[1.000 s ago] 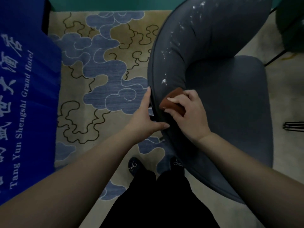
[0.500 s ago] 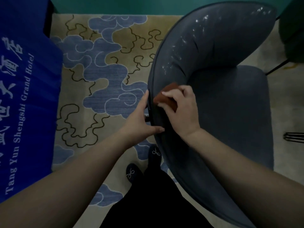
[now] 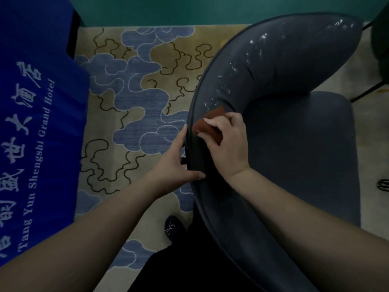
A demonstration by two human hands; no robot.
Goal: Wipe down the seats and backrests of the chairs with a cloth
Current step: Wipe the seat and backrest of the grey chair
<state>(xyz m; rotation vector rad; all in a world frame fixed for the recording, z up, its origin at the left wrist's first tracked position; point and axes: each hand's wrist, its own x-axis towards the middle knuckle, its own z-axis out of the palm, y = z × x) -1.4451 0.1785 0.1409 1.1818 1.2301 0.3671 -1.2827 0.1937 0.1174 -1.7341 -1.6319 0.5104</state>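
A dark grey upholstered chair with a curved backrest fills the right half of the view. White specks dot the top of the backrest. My right hand grips a folded reddish-brown cloth and presses it on the backrest's top edge. My left hand holds the outer rim of the backrest just left of the cloth, fingers behind it and the thumb lying over the rim. Part of the cloth is hidden under my right fingers.
A blue cloth with white hotel lettering covers something on the left. A patterned blue and tan carpet lies below. My shoe shows by the chair. Another dark chair and its thin legs stand at the right edge.
My right hand has slid the cloth a short way along the backrest's top edge, towards the outer rim. My left hand keeps the same hold on the rim.
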